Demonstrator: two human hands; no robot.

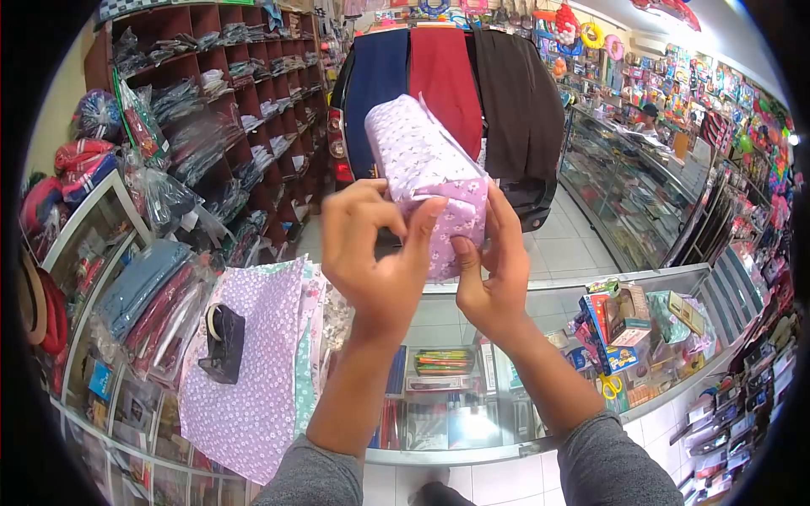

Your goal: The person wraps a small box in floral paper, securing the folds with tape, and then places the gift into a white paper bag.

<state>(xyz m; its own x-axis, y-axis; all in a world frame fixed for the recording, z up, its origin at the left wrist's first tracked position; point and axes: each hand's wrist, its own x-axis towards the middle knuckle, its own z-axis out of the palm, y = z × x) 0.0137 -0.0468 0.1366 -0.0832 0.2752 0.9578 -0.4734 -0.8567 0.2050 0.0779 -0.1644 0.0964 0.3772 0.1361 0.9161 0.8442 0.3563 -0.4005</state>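
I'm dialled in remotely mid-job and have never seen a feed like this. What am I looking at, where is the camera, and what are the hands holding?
This is one picture from a camera worn on a person's head, looking forward and down, so the edges curve. There is no machine: the two bare hands are the wearer's own. The left hand and the right hand together hold up a box wrapped in purple flowered paper, with the fingers pressing on its near end. Below them is a glass counter in a shop. On its left lie sheets of wrapping paper with a black tape dispenser on top. On its right are small boxes and yellow-handled scissors. Shelves of packed goods stand behind at the left.
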